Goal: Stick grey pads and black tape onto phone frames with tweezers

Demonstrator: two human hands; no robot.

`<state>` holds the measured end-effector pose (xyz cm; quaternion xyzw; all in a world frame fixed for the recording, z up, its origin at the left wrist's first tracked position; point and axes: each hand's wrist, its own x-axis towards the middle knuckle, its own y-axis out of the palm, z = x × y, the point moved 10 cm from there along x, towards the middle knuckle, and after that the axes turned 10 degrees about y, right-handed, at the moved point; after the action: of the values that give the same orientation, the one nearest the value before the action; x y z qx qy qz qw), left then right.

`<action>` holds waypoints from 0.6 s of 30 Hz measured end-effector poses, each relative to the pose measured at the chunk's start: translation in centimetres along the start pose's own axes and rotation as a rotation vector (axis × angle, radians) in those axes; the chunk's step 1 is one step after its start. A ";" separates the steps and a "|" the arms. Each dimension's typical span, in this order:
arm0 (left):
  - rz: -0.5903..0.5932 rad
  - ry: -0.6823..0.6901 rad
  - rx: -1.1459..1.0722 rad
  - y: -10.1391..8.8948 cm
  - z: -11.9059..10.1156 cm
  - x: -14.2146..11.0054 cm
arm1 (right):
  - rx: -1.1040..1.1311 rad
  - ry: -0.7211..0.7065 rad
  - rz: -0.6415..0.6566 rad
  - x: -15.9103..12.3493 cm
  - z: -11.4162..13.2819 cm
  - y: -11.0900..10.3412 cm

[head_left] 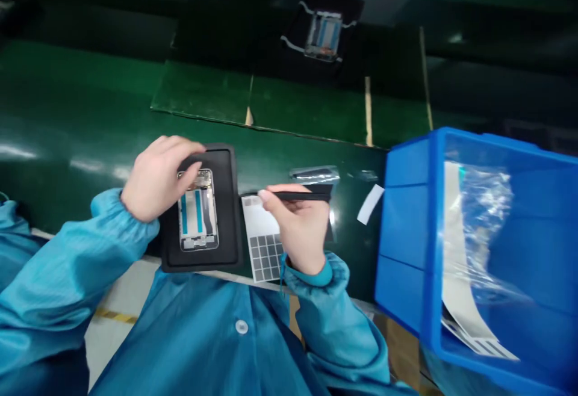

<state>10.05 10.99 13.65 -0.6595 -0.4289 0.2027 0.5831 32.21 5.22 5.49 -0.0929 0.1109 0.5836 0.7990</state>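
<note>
A phone frame (198, 215) with two blue strips lies in a black tray (229, 203) in front of me. My left hand (162, 173) is over the tray's upper left, thumb and fingers apart, its fingertips near the phone frame's top end. In my right hand (300, 221) is a pair of black tweezers (298, 195), tips pointing left over the upper edge of a sticker sheet (266, 254). That white sheet carries rows of dark grey squares and partly lies under my right hand. Whether the tweezers hold anything is too small to tell.
A blue bin (406, 233) with a plastic bag (487, 203) and pale strips (458, 263) stands at the right. Beside it lie a white paper slip (371, 204) and a clear plastic packet (315, 174). Another phone frame (324, 35) sits on a black holder farther back.
</note>
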 end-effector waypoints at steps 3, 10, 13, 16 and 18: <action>-0.043 -0.105 -0.006 0.2 2.8 -5.5 | -0.053 0.065 0.161 -0.7 -0.5 6.3; -0.170 -0.208 -0.138 3.4 3.1 -9.8 | -0.135 0.050 0.186 0.1 -2.0 11.8; -0.212 -0.200 -0.153 4.1 2.9 -10.2 | -0.198 0.039 0.171 0.2 -2.2 12.1; -0.253 -0.194 -0.151 4.3 2.9 -10.5 | -0.252 0.035 0.157 0.0 -2.2 12.0; -0.259 -0.181 -0.149 4.4 2.8 -10.5 | -0.257 0.030 0.154 -0.1 -2.2 12.0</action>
<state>3.61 4.46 6.37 -0.6189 -0.5750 0.1521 0.5130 20.58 8.12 3.24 -0.1942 0.0541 0.6510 0.7318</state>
